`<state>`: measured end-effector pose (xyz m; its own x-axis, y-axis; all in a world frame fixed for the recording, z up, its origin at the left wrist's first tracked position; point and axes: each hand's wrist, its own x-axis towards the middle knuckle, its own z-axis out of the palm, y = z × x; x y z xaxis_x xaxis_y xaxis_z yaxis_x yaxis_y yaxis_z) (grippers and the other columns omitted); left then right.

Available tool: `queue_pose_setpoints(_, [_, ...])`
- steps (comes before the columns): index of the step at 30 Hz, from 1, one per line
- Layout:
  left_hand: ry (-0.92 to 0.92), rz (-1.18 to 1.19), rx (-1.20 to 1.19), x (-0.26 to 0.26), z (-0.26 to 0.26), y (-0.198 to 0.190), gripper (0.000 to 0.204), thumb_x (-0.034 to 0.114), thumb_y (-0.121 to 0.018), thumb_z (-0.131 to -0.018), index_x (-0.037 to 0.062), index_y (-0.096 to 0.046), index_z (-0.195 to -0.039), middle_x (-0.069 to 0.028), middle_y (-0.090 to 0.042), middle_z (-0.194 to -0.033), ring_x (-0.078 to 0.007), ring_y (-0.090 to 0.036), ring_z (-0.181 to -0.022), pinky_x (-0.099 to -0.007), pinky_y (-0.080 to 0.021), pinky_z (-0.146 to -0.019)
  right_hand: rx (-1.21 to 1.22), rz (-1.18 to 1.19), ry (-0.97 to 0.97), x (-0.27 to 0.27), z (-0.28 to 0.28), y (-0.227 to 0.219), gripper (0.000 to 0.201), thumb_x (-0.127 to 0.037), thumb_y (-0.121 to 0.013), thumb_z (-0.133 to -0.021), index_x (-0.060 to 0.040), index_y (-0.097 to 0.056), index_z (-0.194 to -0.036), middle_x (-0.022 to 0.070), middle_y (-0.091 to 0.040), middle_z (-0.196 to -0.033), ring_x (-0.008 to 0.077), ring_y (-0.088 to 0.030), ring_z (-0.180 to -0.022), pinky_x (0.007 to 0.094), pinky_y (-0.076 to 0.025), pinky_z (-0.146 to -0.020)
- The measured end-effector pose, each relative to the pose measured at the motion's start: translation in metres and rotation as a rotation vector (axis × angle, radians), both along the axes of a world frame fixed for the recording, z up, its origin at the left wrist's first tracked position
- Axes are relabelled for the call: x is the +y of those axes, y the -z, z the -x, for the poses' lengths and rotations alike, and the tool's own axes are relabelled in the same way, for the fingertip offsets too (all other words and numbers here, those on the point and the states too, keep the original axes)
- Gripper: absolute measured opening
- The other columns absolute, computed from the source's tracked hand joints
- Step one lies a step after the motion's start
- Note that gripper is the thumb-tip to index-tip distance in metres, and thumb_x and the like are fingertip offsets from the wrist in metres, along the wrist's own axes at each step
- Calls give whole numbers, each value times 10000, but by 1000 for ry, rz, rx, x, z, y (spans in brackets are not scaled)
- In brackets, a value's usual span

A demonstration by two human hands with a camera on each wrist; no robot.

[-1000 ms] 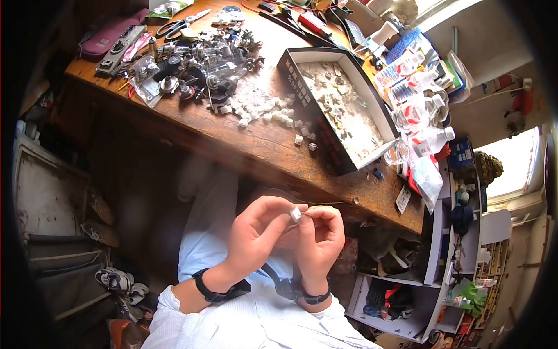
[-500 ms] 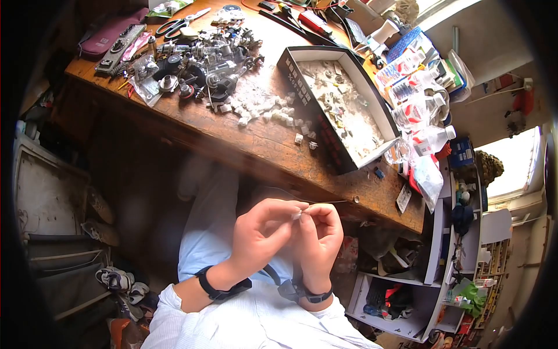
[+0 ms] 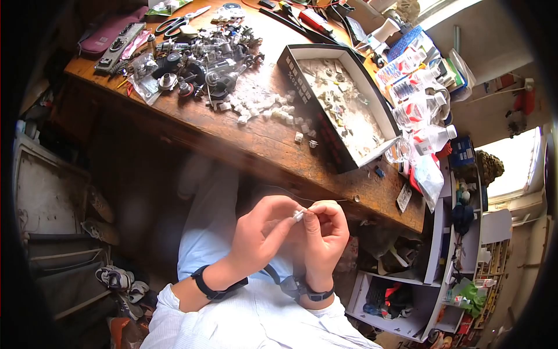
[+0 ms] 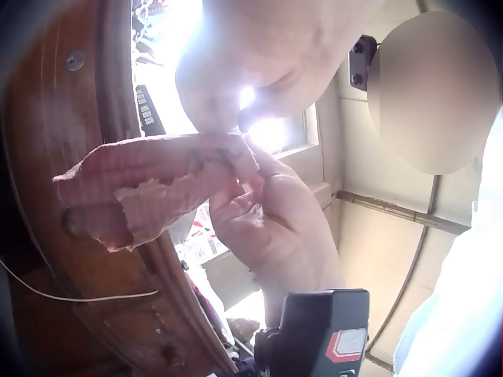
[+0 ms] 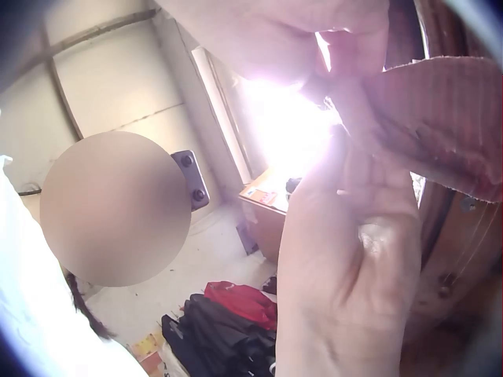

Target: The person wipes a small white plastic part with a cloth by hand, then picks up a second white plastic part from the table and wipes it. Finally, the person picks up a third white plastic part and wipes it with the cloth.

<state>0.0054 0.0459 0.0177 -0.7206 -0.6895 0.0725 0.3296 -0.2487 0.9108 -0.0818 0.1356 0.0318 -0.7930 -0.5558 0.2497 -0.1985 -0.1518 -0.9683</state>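
Note:
In the head view, a small white piece [image 3: 299, 215] is pinched between the left hand's [image 3: 258, 232] thumb and index finger. Beside it, touching or almost touching, the right hand [image 3: 325, 235] has its thumb and index finger pressed together; what they pinch is too small to tell. Both hands are over the lap, just off the table's front edge. The left wrist view has a reddish, ragged-edged flap [image 4: 149, 184] by the fingertips, which hide the white piece. Bright glare blurs the fingertips in the right wrist view.
Small white pieces [image 3: 261, 107] and a heap of mixed parts [image 3: 215, 64] lie on the wooden table [image 3: 192, 125]. A shallow black-sided box [image 3: 318, 119] holds debris. Plastic bottles [image 3: 430, 139] stand along the right, and a thin wire runs near the front edge.
The white piece, largely covered by fingers half a second ago, shows again at a different angle. The right hand has shifted slightly to the right, and its fingers have moved a little.

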Motion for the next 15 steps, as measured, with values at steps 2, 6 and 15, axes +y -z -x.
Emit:
queue_pose_setpoints(2, [8,-7,-3,-3,-1,1,175,-6,-608,-871,3,-659,-1039,-125,-678,-1010,-231,-671,-890,-310,-532,-772,-13,0,-11,1,0,1,104,-6,-667,-904,13,-573,-944,31,-547,-932,85,-560,-806,204,-450,-731])
queue_pose_setpoints(6, [93,231,-42,-13,-6,10,188,-23,-596,-880,-11,-644,-1061,-99,-673,-990,-175,-656,-900,-283,-527,-790,-1,-14,-38,4,3,4,95,-2,-666,-903,14,-583,-948,35,-545,-934,89,-563,-810,201,-449,-729])
queue_pose_setpoints(15, [184,42,55,-14,-4,13,192,-59,-622,-871,-35,-648,-1061,-94,-661,-978,-132,-636,-871,-247,-517,-750,4,-3,-77,3,3,1,90,9,-669,-895,15,-596,-949,43,-538,-943,86,-559,-774,193,-444,-690])
